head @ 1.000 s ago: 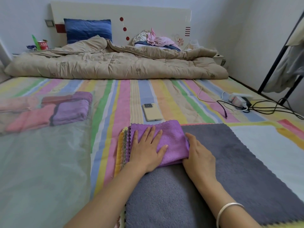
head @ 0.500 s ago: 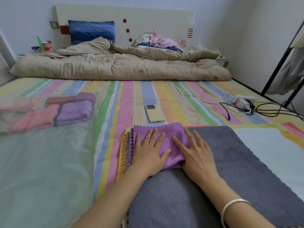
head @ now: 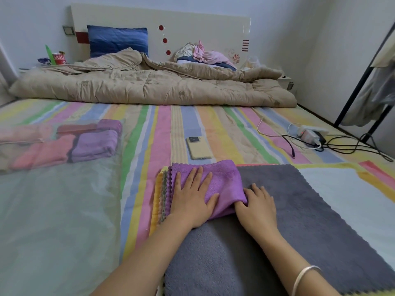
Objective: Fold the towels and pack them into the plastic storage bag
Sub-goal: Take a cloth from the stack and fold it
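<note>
While flat under left fingers [head: 195,177], purple towel [head: 226,178] against right fingers [head: 255,188].

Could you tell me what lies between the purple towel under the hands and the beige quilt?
In the head view, a yellow phone lies there, on the striped sheet.

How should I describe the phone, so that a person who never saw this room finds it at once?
Look at the striped bed sheet. Near its middle, just beyond the folded purple towel, lies a pale yellow phone, camera side up. It alone is hard and smooth; its neighbours are cloth.
</note>
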Tool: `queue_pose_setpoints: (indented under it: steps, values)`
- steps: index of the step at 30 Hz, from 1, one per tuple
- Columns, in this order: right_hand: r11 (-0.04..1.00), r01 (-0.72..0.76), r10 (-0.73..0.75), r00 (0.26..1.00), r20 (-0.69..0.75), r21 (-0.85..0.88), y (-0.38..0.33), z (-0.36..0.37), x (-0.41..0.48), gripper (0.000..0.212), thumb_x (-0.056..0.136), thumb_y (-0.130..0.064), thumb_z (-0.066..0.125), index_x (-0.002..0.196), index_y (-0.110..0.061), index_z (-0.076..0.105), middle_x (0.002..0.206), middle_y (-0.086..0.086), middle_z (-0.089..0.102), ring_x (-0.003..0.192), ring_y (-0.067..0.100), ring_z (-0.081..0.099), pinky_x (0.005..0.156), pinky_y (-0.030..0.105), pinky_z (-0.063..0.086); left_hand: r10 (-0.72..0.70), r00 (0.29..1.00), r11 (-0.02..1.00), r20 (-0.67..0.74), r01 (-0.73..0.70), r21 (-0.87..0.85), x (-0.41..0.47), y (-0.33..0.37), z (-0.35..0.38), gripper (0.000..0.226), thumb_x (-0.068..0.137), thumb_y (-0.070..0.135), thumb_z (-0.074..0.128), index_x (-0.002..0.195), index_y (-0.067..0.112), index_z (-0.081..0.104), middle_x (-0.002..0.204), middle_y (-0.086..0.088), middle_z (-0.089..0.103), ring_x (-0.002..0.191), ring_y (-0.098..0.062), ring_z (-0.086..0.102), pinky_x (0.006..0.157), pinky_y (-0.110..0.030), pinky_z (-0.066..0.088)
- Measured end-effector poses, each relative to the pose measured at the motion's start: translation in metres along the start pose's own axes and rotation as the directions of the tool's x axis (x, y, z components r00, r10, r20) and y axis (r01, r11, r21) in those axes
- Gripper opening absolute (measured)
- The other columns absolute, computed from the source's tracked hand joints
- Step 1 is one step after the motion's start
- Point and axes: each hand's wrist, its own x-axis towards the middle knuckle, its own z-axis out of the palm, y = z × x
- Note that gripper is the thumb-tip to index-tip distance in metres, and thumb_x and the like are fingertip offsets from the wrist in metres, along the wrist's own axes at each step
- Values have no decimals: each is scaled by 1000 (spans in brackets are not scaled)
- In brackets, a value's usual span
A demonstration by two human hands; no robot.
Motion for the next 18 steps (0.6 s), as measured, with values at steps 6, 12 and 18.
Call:
queue_pose_setpoints:
  steps: [6, 12, 18]
  values:
    - [796, 151, -120, 989, -92, 586, -44, 11, -15, 37, 83, -24, 50, 113, -45, 50, 108, -16, 63, 107, 6, 59, 89, 23, 46, 58, 997, 978, 48, -47, -205, 3, -6, -10, 77, 81, 58, 1, 154, 33, 2, 163, 6, -1, 149, -12, -8, 119, -48, -9]
    - [878, 463, -445, 883, -151, 122, -71, 39, -17, 69, 83, -47, 29, 150, -32, 29, 160, -2, 19, 148, 18, 15, 120, 34, 17, -402, 883, -281, 243, 133, -950, 4, -46, -55, 26, 98, 13, 44, 107, 18, 68, 95, 0, 74, 76, -8, 70, 68, -22, 54]
    - [804, 528, -561, 826, -51, -275, -79, 56, -14, 57, 80, -38, 38, 131, -24, 60, 143, 7, 50, 136, 32, 41, 104, 52, 42, -339, 843, -198, 419, 372, -907, -6, -83, -56, 28, 101, 29, 47, 99, 11, 67, 83, -4, 72, 63, -13, 68, 53, -24, 53]
